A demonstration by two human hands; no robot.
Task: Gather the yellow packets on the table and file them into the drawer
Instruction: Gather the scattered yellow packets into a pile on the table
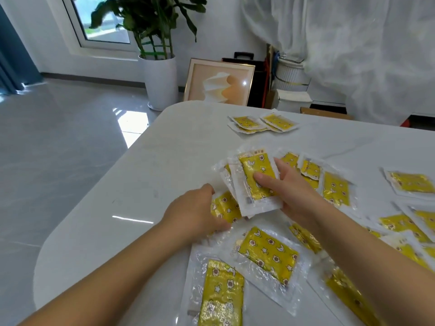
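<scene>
Several yellow packets in clear wrappers lie spread over the white table. My right hand grips a fanned stack of packets, thumb on the top one. My left hand rests on a flat packet under the stack's lower edge, fingers curled at it. Closer to me lie a large packet and another. More packets sit to the right, and a small pile lies at the far edge. No drawer is in view.
The table's rounded left edge drops to a glossy tiled floor. Beyond the table stand a potted plant, a framed picture, boxes and a white curtain.
</scene>
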